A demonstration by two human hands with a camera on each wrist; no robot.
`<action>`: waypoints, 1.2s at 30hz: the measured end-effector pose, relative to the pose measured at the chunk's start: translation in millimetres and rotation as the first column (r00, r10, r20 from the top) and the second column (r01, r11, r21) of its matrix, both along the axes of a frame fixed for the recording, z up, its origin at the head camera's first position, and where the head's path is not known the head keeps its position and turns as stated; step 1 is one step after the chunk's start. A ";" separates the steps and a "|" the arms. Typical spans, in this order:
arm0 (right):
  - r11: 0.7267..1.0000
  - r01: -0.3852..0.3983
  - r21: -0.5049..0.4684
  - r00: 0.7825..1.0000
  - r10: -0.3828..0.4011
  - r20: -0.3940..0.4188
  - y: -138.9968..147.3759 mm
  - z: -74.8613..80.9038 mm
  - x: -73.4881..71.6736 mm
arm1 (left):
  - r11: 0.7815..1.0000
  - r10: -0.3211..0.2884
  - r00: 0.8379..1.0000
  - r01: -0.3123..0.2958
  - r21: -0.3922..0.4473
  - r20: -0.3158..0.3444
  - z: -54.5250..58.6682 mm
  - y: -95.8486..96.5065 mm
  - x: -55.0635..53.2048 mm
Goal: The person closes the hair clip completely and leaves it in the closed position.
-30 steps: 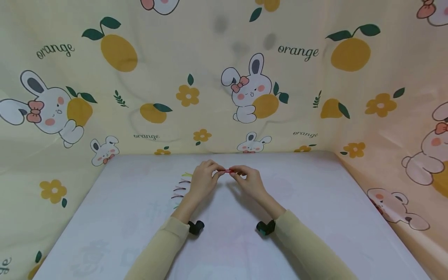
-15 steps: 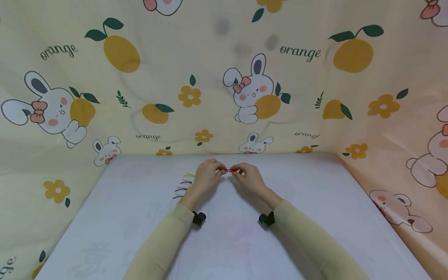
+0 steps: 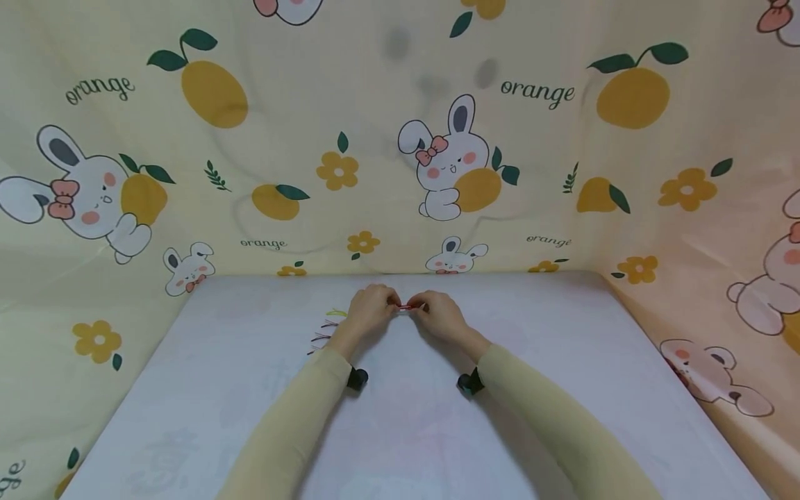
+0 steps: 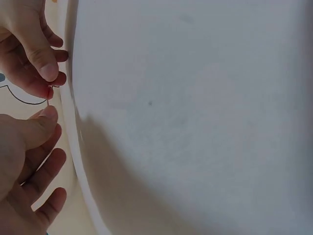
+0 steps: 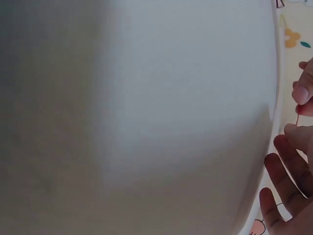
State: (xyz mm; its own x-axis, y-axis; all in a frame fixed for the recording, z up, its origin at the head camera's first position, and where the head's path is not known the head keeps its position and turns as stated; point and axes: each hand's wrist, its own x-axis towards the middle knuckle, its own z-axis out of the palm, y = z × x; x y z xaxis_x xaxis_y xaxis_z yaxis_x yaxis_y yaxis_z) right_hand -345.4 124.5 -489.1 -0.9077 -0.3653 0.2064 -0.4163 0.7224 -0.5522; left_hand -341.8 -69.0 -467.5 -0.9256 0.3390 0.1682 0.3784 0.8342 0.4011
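Note:
My left hand (image 3: 373,305) and right hand (image 3: 437,316) meet above the far middle of the table, fingertips close together. Between them they pinch a small, thin red hair clip (image 3: 405,307), one end each. In the left wrist view a sliver of the red hair clip (image 4: 48,98) runs between the two sets of fingertips, the rest being covered. My right thumb and index finger pinch its near end in the right wrist view, where it shows as a thin red line (image 5: 298,115). The other right fingers are spread loosely.
Left of my left wrist, a column of thin V-shaped clips lies on the white table (image 3: 531,417): a yellow clip (image 3: 336,312) at the back, dark reddish clips (image 3: 321,337) in front. My left arm partly covers the column. A printed curtain (image 3: 375,139) rises behind.
Both wrists have moved slightly forward and inward, and the fingers have turned around the red hair clip. A green clip at the column's near end has become hidden behind my left arm.

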 end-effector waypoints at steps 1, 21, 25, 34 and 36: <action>1.000 0.000 0.012 1.000 0.000 0.005 -0.5 0.0 -0.7 | 1.000 0.001 1.000 -0.001 -0.004 0.016 0.0 0.1 -0.6; 0.996 -0.032 0.083 0.999 0.029 0.027 -5.1 -3.0 -15.5 | 0.997 0.010 0.994 -0.001 -0.083 0.107 -3.0 2.4 -11.6; 0.997 -0.041 0.068 0.998 0.037 0.055 -3.6 -3.3 -17.2 | 0.997 0.010 0.993 -0.001 -0.076 0.121 -2.7 3.3 -11.6; 0.995 -0.065 0.069 0.995 0.060 0.074 -2.5 -2.8 -18.9 | 0.997 -0.008 0.997 0.014 -0.078 0.074 -4.9 2.5 -11.1; 0.995 -0.065 0.074 0.996 0.060 0.068 -2.7 -2.6 -18.7 | 0.997 -0.007 0.997 0.013 -0.073 0.079 -4.4 2.2 -10.7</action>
